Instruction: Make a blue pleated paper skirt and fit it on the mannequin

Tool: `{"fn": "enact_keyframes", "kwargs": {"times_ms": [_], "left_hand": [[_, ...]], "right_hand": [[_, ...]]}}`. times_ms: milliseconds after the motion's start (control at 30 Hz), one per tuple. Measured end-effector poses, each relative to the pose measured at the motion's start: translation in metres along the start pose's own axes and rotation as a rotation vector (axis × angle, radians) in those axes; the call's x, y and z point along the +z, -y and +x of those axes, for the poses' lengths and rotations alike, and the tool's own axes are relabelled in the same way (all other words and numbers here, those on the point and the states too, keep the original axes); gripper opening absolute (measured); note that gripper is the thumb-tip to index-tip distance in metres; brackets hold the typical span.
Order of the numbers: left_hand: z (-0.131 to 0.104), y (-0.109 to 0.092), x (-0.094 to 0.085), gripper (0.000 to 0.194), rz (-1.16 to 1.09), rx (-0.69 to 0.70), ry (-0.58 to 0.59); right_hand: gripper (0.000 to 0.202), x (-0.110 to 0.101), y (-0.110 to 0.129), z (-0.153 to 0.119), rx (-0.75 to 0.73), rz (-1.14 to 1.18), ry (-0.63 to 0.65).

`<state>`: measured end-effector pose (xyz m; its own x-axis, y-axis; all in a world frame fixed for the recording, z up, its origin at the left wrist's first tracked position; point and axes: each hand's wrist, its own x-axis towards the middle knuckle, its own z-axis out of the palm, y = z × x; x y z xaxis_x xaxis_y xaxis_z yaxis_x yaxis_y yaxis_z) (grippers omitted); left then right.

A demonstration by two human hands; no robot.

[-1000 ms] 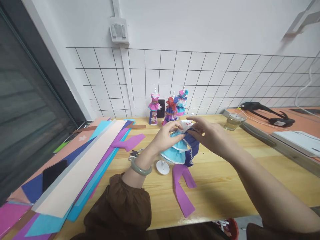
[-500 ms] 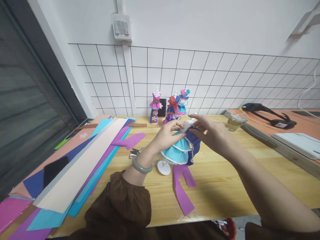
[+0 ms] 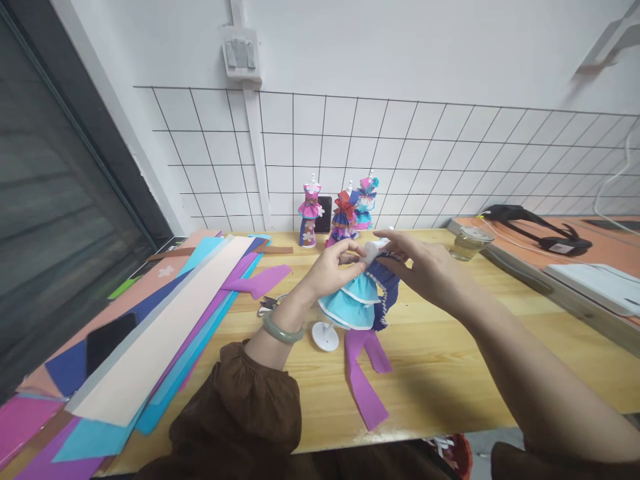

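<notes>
A small white dress form (image 3: pixel 373 250) leans to the right between my hands, its round white base (image 3: pixel 325 337) lifted at a slant. It wears a tiered light-blue skirt (image 3: pixel 350 311) edged in white. My left hand (image 3: pixel 333 270) pinches at the form's waist, thumb and fingers together. My right hand (image 3: pixel 417 263) is closed on the top of a pleated dark-blue strip (image 3: pixel 387 287) with a white zigzag edge, which hangs down the skirt's right side. My fingers partly hide the form's upper body. Just below lies a purple strip (image 3: pixel 360 377) on the table.
Coloured paper sheets (image 3: pixel 165 333) are piled at the left with a dark phone (image 3: pixel 110 340) on them. Several dressed forms (image 3: pixel 311 213) stand by the wall. Scissors (image 3: pixel 270 305) lie behind my left wrist. A glass cup (image 3: pixel 470 244) and black headset (image 3: pixel 540 230) are at the right.
The dress form and its base have tilted and shifted very slightly left. Both hands keep nearly the same grip.
</notes>
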<state>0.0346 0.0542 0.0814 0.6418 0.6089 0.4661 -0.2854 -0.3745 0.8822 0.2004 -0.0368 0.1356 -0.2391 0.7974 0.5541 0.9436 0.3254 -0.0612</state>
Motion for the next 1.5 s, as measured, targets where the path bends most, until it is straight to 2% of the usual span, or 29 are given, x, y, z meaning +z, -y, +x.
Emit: {"fn": "enact_keyframes", "kwargs": {"times_ms": [167,333,733,933,1200,1500], "left_hand": [[-0.001,0.0,0.002,0.032,0.044,0.013,-0.046],[-0.001,-0.002,0.002,0.036,0.064,-0.011,-0.08],[0.001,-0.003,0.001,0.026,0.068,0.024,-0.106],[0.001,-0.003,0.002,0.024,0.071,0.047,-0.104],[-0.001,-0.007,0.002,0.026,0.085,0.042,-0.078],[-0.002,-0.013,-0.007,0.029,-0.01,0.006,0.04]], "right_hand": [[0.043,-0.002,0.002,0.002,-0.018,0.015,0.003],[0.042,-0.002,0.006,0.003,-0.023,0.024,0.005],[0.04,-0.005,0.017,0.003,-0.016,0.025,-0.008],[0.039,-0.003,0.019,0.002,0.003,0.025,-0.055],[0.035,-0.003,0.015,0.004,0.02,0.118,-0.137],[0.037,-0.001,0.013,0.005,0.035,0.113,-0.101]]}}
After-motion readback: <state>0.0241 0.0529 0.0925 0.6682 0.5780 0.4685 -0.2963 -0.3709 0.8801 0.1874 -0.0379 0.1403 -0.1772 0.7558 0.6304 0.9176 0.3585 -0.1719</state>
